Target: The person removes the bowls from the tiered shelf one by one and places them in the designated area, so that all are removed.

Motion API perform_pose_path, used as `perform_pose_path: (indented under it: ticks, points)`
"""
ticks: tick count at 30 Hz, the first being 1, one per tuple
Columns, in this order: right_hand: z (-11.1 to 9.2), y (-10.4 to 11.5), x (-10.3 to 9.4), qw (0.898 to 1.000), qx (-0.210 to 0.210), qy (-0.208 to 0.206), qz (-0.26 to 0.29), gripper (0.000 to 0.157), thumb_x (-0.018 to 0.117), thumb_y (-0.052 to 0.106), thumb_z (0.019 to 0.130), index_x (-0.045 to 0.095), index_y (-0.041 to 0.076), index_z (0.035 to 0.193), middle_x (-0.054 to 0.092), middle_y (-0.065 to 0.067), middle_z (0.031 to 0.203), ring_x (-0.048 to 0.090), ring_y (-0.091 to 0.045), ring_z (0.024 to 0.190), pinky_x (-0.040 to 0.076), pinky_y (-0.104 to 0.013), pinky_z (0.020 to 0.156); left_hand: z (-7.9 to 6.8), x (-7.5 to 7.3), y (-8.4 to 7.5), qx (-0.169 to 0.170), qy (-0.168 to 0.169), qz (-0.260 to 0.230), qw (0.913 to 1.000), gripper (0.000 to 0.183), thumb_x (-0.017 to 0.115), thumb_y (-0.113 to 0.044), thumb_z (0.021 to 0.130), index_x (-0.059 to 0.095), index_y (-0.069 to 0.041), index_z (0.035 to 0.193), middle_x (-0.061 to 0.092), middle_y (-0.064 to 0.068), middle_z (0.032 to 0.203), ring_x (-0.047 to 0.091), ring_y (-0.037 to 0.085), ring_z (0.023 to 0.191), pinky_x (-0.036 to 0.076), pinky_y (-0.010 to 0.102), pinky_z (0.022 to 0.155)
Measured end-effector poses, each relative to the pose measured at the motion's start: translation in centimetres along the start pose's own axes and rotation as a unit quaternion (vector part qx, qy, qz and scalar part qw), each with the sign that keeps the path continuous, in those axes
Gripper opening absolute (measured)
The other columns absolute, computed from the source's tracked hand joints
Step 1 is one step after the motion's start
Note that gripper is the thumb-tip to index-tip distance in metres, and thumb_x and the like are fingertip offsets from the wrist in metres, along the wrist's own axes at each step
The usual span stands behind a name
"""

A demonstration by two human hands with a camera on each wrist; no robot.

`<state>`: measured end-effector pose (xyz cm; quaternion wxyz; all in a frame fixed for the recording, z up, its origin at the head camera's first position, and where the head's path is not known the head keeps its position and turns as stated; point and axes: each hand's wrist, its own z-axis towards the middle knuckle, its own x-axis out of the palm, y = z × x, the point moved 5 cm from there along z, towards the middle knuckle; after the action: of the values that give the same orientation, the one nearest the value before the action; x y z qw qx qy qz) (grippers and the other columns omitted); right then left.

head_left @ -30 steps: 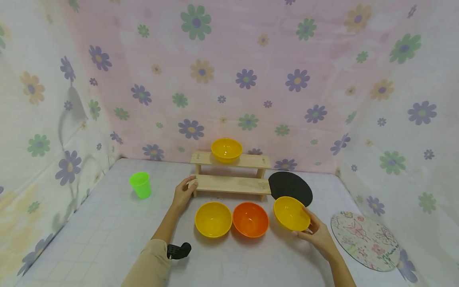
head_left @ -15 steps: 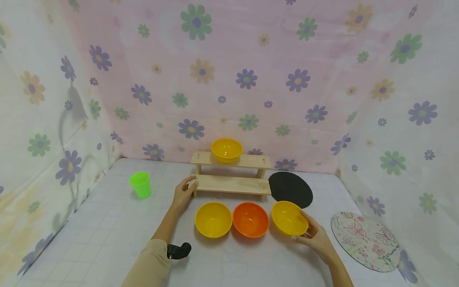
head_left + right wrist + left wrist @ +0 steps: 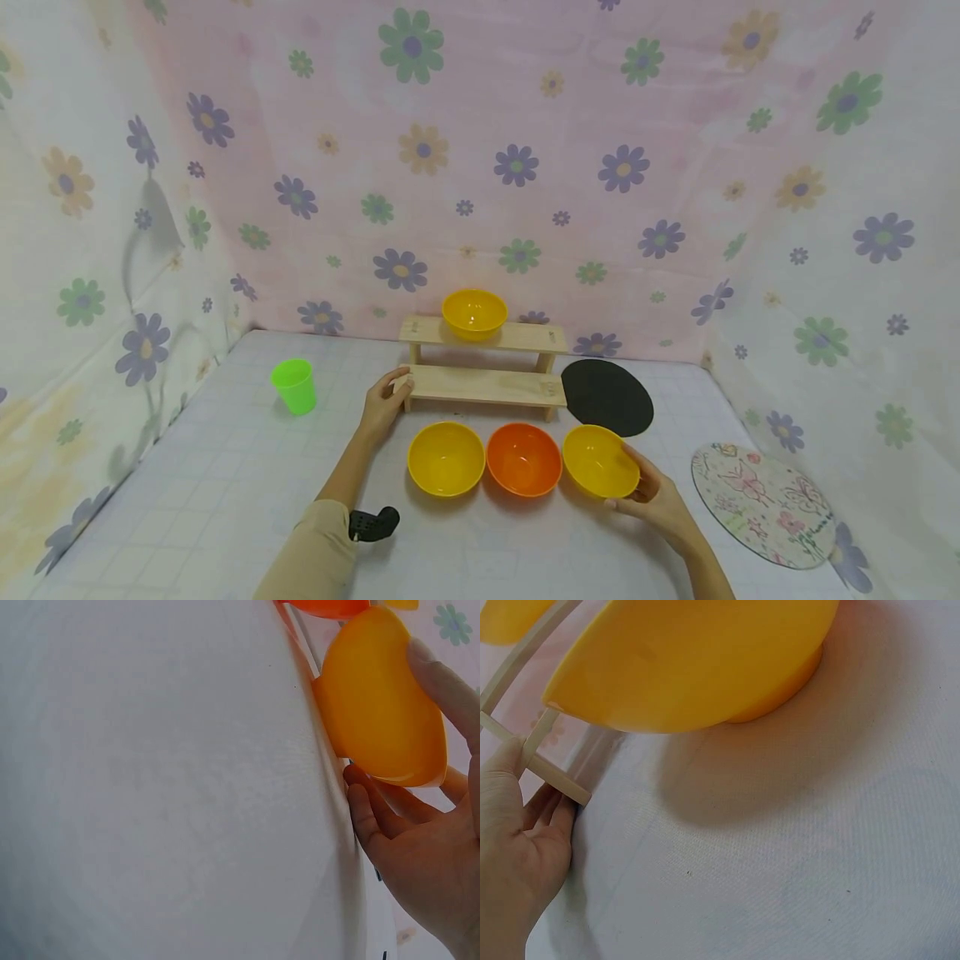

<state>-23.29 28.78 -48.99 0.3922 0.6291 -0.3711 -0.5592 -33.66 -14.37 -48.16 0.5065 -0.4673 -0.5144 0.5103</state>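
Observation:
My left hand (image 3: 385,406) grips the left end of a two-step wooden shelf (image 3: 487,385), thumb on the near side of its lower step in the left wrist view. My right hand (image 3: 657,497) holds a yellow bowl (image 3: 597,461) by its right side, with the thumb (image 3: 442,679) against its wall and the other fingers low beside its base. That bowl stands upright at the right end of a row, right at the rim of an orange bowl (image 3: 523,460). Another yellow bowl (image 3: 446,459) sits left of the orange one. One more yellow bowl (image 3: 474,315) rests on the upper step.
A green cup (image 3: 294,387) stands at the left of the table. Behind the right-hand bowl lies a black round mat (image 3: 609,396), and farther right a round board with drawings (image 3: 763,504). Flowered cloth (image 3: 513,208) walls the back and sides.
The right hand has moved the yellow bowl left and slightly nearer, closing the gap to the orange bowl. Its tilt has levelled out. The left hand and shelf stay put.

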Motion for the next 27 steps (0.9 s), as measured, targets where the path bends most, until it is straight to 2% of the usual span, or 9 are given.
perform_pose_path:
  ticks: [5, 8, 16, 19, 23, 27]
  points:
    - [0.0, 0.1, 0.1, 1.0, 0.012, 0.005, -0.007, 0.087, 0.077, 0.018, 0.078, 0.025, 0.006, 0.148, 0.03, -0.021, 0.149, 0.043, -0.038, 0.124, 0.044, -0.021, 0.091, 0.9, -0.2, 1.6, 0.011, -0.017, 0.011, 0.9997, 0.039, 0.059, -0.015, 0.093, 0.053, -0.006, 0.131, 0.055, 0.021, 0.123, 0.052, 0.011, 0.088, 0.044, 0.018, 0.068]
    - [-0.1, 0.2, 0.2, 1.0, 0.015, 0.006, -0.009, 0.087, 0.076, 0.019, 0.079, 0.026, 0.006, 0.148, 0.029, -0.021, 0.149, 0.042, -0.038, 0.126, 0.045, -0.028, 0.095, 0.8, -0.2, 1.7, 0.007, -0.022, 0.01, 0.9997, 0.039, 0.059, -0.013, 0.093, 0.054, -0.007, 0.13, 0.057, 0.021, 0.119, 0.052, 0.012, 0.087, 0.044, 0.018, 0.067]
    - [-0.1, 0.3, 0.1, 1.0, -0.002, 0.012, -0.018, 0.085, 0.077, 0.018, 0.078, 0.028, 0.008, 0.147, 0.028, -0.021, 0.15, 0.041, -0.04, 0.126, 0.046, -0.026, 0.092, 0.8, -0.1, 1.7, 0.005, -0.02, 0.01, 0.9997, 0.039, 0.06, -0.015, 0.093, 0.054, -0.007, 0.131, 0.055, 0.021, 0.123, 0.051, 0.012, 0.088, 0.045, 0.018, 0.069]
    - [0.0, 0.6, -0.1, 0.999, -0.011, 0.018, -0.033, 0.085, 0.078, 0.018, 0.077, 0.029, 0.01, 0.146, 0.03, -0.021, 0.149, 0.042, -0.04, 0.125, 0.048, -0.029, 0.09, 0.9, -0.2, 1.7, 0.003, -0.02, 0.017, 0.9997, 0.04, 0.059, -0.016, 0.093, 0.053, -0.007, 0.131, 0.055, 0.021, 0.124, 0.052, 0.011, 0.09, 0.045, 0.018, 0.071]
    - [0.4, 1.6, -0.6, 0.997, -0.039, 0.013, -0.067, 0.085, 0.076, 0.019, 0.078, 0.028, 0.008, 0.147, 0.031, -0.024, 0.147, 0.043, -0.044, 0.121, 0.047, -0.046, 0.09, 1.0, -0.2, 1.8, 0.005, -0.02, 0.019, 0.9996, 0.041, 0.059, -0.018, 0.093, 0.052, -0.007, 0.132, 0.053, 0.022, 0.127, 0.052, 0.011, 0.092, 0.045, 0.018, 0.073]
    - [1.2, 3.2, -1.3, 0.991, -0.092, -0.019, -0.097, 0.082, 0.074, 0.018, 0.08, 0.028, 0.005, 0.146, 0.032, -0.026, 0.146, 0.04, -0.047, 0.121, 0.04, -0.06, 0.091, 1.0, -0.3, 1.8, 0.005, -0.019, 0.015, 0.9997, 0.041, 0.06, -0.018, 0.093, 0.053, -0.007, 0.132, 0.052, 0.02, 0.13, 0.052, 0.011, 0.094, 0.045, 0.017, 0.074]
